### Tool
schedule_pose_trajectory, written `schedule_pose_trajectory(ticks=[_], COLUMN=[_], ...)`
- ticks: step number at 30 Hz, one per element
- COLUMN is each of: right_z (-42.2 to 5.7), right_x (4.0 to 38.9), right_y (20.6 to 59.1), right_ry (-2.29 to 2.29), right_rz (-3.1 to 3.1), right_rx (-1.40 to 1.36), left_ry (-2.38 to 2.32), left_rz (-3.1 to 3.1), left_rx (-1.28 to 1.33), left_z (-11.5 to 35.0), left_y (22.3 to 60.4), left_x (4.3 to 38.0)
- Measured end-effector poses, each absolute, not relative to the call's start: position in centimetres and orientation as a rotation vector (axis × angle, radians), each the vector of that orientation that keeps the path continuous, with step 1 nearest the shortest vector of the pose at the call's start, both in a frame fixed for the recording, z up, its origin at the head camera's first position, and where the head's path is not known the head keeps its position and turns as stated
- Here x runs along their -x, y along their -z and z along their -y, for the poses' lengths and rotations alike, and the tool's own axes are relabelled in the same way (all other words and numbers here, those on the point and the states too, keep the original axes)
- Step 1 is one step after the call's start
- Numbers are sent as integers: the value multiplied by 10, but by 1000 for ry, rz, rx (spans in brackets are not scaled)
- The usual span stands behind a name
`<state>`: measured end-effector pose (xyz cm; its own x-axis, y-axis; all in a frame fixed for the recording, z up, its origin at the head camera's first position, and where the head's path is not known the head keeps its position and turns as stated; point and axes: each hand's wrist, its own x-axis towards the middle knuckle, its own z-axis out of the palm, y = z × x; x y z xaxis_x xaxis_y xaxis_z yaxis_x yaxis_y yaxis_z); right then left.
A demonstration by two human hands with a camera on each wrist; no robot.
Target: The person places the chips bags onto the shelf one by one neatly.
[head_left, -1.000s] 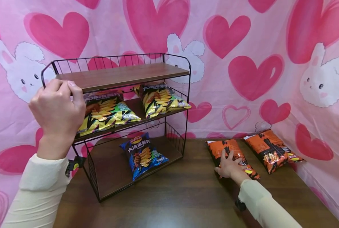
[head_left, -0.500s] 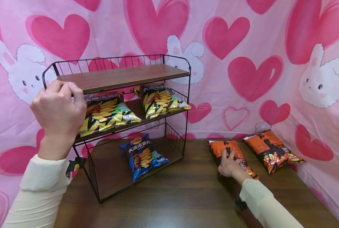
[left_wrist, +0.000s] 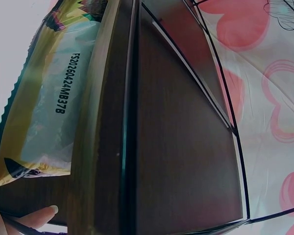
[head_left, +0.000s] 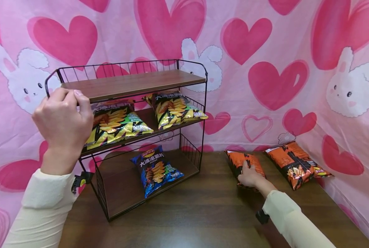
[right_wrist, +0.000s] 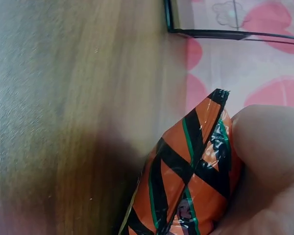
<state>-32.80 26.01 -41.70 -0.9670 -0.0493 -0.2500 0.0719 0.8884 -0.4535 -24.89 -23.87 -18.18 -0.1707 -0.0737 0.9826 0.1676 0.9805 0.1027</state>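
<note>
Currently, the hands are well apart, each engaged with a separate item. The left hand (head_left: pixel 63 117) is clenched at the front left corner of the rack (head_left: pixel 135 82), its fingers curled round the black metal frame at top-shelf level. The left wrist view shows 1 fingertip (left_wrist: pixel 44 214) near the lower edge, close to the frame. The right hand (head_left: pixel 252 177) grips the near orange bag (head_left: pixel 235 160), which is located to the right of the rack; 1 finger extends over its upper face. In the right wrist view, the bag is tilted and lies against the hand. Whether its underside contacts the table (head_left: pixel 184 220) cannot be told. The far orange bag (head_left: pixel 293 163) lies on the table to the right of the gripped bag, near the cloth backdrop (head_left: pixel 228 86).

The rack has 3 brown shelves. The middle shelf carries 2 yellow-and-black bags: the left yellow bag (head_left: pixel 119 125), partly covered by the left hand, and the right yellow bag (head_left: pixel 176 108), whose front corner overhangs the shelf edge. The bottom shelf (head_left: pixel 122 193) carries 1 blue bag (head_left: pixel 156 170), printed side up.
</note>
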Motion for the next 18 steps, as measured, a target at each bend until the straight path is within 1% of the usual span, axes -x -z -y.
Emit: schedule_pose_trajectory(ticks=[7, 13, 18], right_z=[-261, -264, -271], right_x=[329, 328, 328], right_y=[406, 393, 389], right_ry=[884, 1190, 1450], right_rz=[-2754, -2590, -2427], right_rx=[62, 60, 52], left_ry=[213, 224, 220], left_rz=[1723, 1737, 1740], left_rx=[69, 57, 58], left_z=[239, 240, 240], left_y=[181, 180, 180], left_x=[248, 248, 248])
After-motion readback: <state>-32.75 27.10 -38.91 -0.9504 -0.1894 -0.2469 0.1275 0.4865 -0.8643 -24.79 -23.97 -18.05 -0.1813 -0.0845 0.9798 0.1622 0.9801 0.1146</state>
